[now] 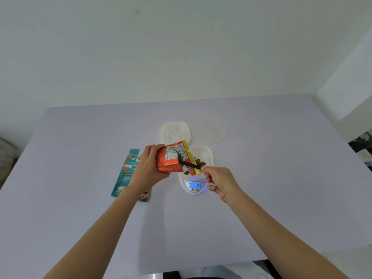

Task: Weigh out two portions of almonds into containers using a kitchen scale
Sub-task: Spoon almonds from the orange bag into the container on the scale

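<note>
My left hand [150, 168] grips an orange almond bag [168, 161], tilted with its open mouth over a white container [205, 155] that sits on the white kitchen scale [194, 187]. A few brown almonds [200, 162] lie in that container. The scale's blue display reads 15. My right hand [219, 182] pinches the end of a black spoon [188, 164] whose head reaches into the bag's mouth. A second white container [174, 132] stands empty just behind the scale.
A teal almond packet [128, 176] lies flat on the lavender table [80, 158], partly under my left wrist. A clear lid [210, 130] rests right of the second container. White walls stand behind and to the right.
</note>
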